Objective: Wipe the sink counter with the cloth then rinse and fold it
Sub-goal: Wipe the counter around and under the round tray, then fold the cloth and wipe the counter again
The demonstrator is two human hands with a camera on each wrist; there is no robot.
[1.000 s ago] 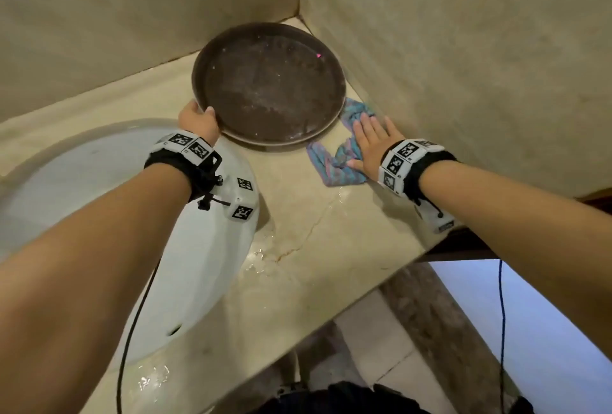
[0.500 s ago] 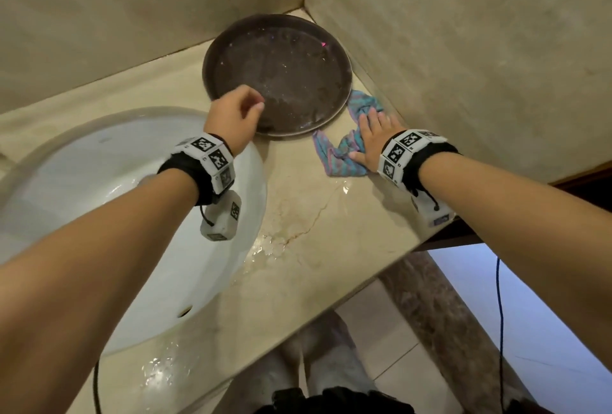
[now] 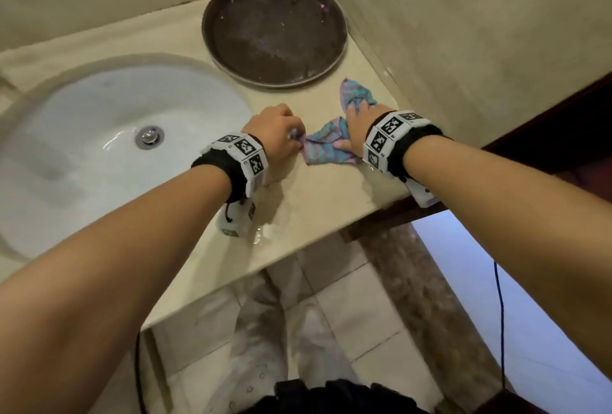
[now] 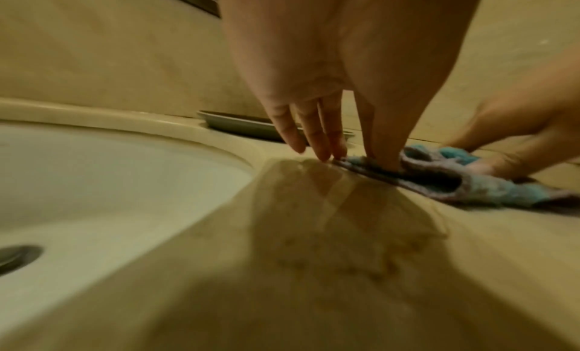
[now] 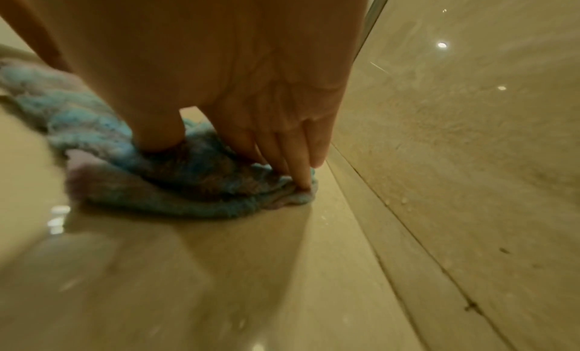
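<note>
My right hand (image 3: 359, 128) presses straight fingers (image 5: 301, 163) on the crumpled blue-and-pink terry cloth (image 3: 326, 148) to pin it on the beige marble counter (image 3: 318, 195), while my left hand (image 3: 276, 135) pinches its near corner beneath my fingertips (image 4: 381, 155) to spread it flat.

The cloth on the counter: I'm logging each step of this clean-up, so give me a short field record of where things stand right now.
cloth: blue and pink cloth, bunched on the counter, right of the sink
right hand: right hand presses down on the cloth, fingers fairly straight
left hand: left hand pinches the cloth's left edge
tray: round dark tray in the back corner, untouched
counter state: wet patches near the front edge
task stage: cloth on the counter, unfolded
</note>
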